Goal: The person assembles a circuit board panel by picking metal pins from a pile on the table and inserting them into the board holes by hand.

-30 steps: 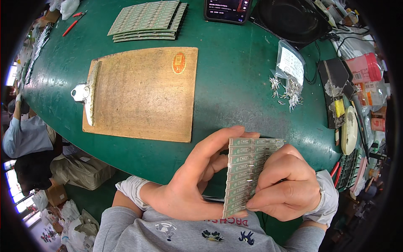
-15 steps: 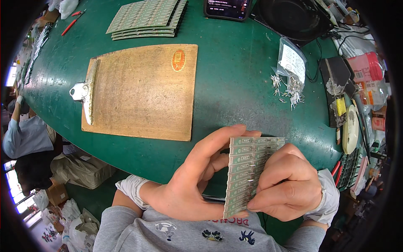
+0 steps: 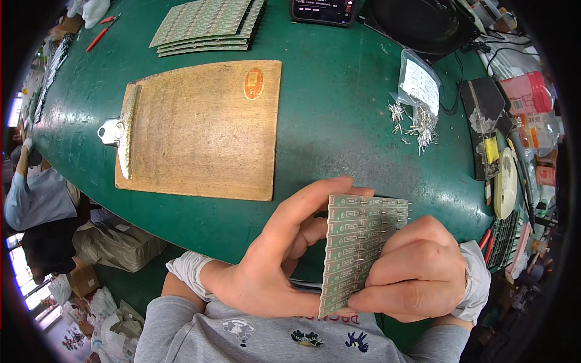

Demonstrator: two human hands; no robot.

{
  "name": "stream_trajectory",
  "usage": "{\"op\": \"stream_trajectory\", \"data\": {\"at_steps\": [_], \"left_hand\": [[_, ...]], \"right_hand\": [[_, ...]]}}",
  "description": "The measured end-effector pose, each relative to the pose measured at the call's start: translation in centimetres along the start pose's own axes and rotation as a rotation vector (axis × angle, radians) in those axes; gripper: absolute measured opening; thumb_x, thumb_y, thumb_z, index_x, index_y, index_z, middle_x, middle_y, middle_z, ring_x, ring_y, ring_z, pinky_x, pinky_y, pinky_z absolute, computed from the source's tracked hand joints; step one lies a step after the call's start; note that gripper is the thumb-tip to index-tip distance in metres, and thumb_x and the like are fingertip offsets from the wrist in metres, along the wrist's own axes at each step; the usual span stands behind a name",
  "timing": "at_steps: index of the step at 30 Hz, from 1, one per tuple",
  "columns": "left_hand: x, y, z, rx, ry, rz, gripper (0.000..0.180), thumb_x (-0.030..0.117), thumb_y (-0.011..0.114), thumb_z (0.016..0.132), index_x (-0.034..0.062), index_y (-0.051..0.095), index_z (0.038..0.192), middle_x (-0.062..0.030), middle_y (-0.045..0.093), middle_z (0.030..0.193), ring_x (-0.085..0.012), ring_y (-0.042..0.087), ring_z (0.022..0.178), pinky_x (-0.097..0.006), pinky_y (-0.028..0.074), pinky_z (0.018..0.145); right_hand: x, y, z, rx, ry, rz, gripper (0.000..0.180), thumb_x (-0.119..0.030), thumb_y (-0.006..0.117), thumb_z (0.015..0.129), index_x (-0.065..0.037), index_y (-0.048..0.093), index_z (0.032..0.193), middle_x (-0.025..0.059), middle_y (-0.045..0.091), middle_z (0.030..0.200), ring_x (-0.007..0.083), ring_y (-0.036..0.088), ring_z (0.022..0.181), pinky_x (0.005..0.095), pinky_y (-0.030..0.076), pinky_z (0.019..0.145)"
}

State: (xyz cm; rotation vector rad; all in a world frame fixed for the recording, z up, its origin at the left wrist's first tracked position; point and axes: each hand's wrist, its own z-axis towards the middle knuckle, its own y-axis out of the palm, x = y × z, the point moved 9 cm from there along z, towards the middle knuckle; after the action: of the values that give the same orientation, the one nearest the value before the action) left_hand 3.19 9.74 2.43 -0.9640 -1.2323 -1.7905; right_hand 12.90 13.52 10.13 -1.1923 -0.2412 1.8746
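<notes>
My left hand [image 3: 266, 266] is closed around the edges of a green circuit board panel [image 3: 345, 248], its fingers at the far edge and its thumb at the near edge. The panel is tilted up above the table's near edge and is printed with repeated rows. Thin metal pins [image 3: 363, 261] stick out of its face. My right hand [image 3: 420, 272] is bent in a pinch against the panel's near right part. Whatever lies between those fingertips is hidden. Right of centre, a pile of loose metal pins [image 3: 423, 130] spills from a clear plastic bag [image 3: 419, 85].
A wooden clipboard [image 3: 203, 133] lies left of centre on the green table [image 3: 333, 103]. Behind it are stacked circuit boards [image 3: 200, 27], red-handled pliers [image 3: 100, 36] and a phone [image 3: 322, 11]. A black round pan-like thing [image 3: 417, 24] stands far right. A co-worker's sleeve [image 3: 39, 196] shows at left.
My right hand has slid slightly toward me along the panel, uncovering more of its far right corner with pins. The panel stays in my left hand and is shifted a little left.
</notes>
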Motion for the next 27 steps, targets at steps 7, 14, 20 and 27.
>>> {"op": "stream_trajectory", "data": {"at_steps": [7,14,20,27], "left_hand": [[0.2,-0.4,-0.4,0.042,0.017,-0.05,0.113,-0.003,0.086,0.066,0.0016,0.012,0.151,-0.0235,0.031,0.149,-0.0305,0.035,0.14,-0.04,0.031,0.114],[1.1,-1.6,-1.9,0.076,0.044,-0.053,0.111,0.0,0.086,0.068,0.0033,0.013,0.151,-0.0231,0.029,0.151,-0.0296,0.033,0.14,-0.041,0.027,0.115],[2.9,-3.7,-4.6,0.098,0.003,-0.079,0.114,0.004,0.089,0.066,0.0038,0.011,0.151,-0.0242,0.029,0.15,-0.0289,0.034,0.14,-0.041,0.026,0.116],[4.3,-5.4,-6.8,0.105,0.055,-0.109,0.114,0.004,0.088,0.067,0.0045,0.011,0.151,-0.026,0.031,0.148,-0.031,0.036,0.138,-0.043,0.03,0.114]], "right_hand": [[-0.9,0.0,0.1,0.0,-0.066,-0.047,0.029,-0.01,0.071,0.058,-0.009,0.075,0.087,0.0023,0.064,0.09,0.0168,0.057,0.074,0.024,0.047,0.057],[-2.7,0.5,2.0,-0.123,-0.156,-0.227,0.034,-0.014,0.071,0.068,-0.009,0.075,0.101,0.0044,0.066,0.106,0.0182,0.06,0.084,0.0261,0.048,0.065],[4.1,1.3,8.9,-0.236,0.167,-0.237,0.031,-0.013,0.068,0.082,-0.001,0.064,0.11,0.0145,0.064,0.104,0.0332,0.059,0.095,0.0411,0.048,0.083],[10.8,5.6,13.1,-0.235,0.233,-0.575,0.047,-0.025,0.08,0.073,-0.002,0.059,0.108,0.0147,0.059,0.107,0.0346,0.055,0.101,0.0402,0.046,0.087]]}}
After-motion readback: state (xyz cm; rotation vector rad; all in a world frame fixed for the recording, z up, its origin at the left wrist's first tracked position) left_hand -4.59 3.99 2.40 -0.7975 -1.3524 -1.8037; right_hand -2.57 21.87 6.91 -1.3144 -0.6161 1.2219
